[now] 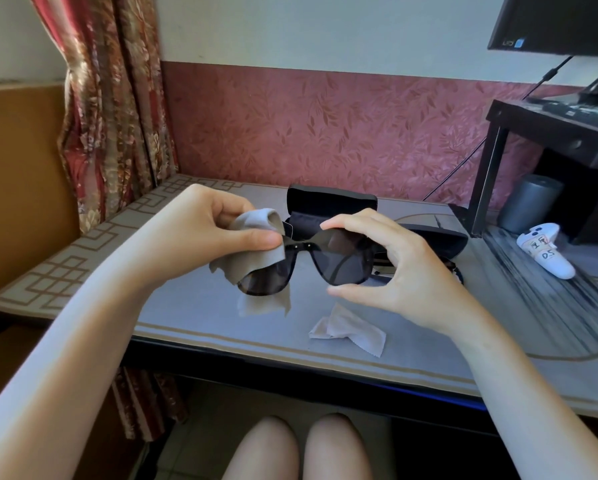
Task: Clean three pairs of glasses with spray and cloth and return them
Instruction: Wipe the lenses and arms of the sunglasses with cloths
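Dark sunglasses (339,268) hang in the air above the table, lenses facing me. My right hand (391,268) pinches their right lens edge between thumb and fingers. My left hand (221,230) pinches a grey cloth (252,258) over the left lens near the bridge; the cloth drapes down behind and in front of that lens. An open black glasses case (332,202) stands behind the sunglasses. A second dark case (439,240) lies to its right, with another pair of glasses partly hidden behind my right hand.
A crumpled pale cloth (349,330) lies on the grey table mat (204,317) near the front edge. A white controller (546,251) and a grey cylinder (529,202) sit at the right under a black stand (498,161). A curtain hangs at the left.
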Available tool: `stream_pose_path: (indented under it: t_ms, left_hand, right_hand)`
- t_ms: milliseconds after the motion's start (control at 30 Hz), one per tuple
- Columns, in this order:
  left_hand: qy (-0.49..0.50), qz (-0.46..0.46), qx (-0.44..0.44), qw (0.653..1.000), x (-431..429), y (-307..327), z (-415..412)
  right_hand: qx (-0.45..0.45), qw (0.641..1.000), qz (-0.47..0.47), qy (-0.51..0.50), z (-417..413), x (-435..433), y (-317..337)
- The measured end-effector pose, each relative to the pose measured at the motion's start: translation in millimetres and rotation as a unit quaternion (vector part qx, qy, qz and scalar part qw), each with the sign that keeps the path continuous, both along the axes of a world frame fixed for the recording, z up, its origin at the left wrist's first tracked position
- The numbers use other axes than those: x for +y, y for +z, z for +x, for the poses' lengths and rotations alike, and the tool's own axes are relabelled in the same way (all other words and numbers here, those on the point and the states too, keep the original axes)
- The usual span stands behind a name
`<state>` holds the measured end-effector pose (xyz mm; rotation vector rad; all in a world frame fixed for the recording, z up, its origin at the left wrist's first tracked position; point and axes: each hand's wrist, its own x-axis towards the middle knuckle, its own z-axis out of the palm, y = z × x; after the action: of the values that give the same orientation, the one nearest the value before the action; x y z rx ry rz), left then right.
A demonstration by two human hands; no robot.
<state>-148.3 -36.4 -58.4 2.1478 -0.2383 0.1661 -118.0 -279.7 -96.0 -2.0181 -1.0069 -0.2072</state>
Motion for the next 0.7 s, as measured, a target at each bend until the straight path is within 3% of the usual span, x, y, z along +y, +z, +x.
stream_pose_path:
  t_ms: [233,567,700]
  left_hand:
    - [0.000,0.085,-0.026,0.996,-13,-1,3]
    - [0.019,0.054,-0.064,0.996,-7,-15,7]
    - [0.098,0.013,-0.121,0.988,2,-23,13]
  right_hand:
    - [-0.027,0.999,-0.020,-0.002,-1,5,-1]
    - [-0.015,1.000,-0.010,-0.013,0,4,-3]
    - [0.002,1.000,-0.007,-0.026,5,3,-6]
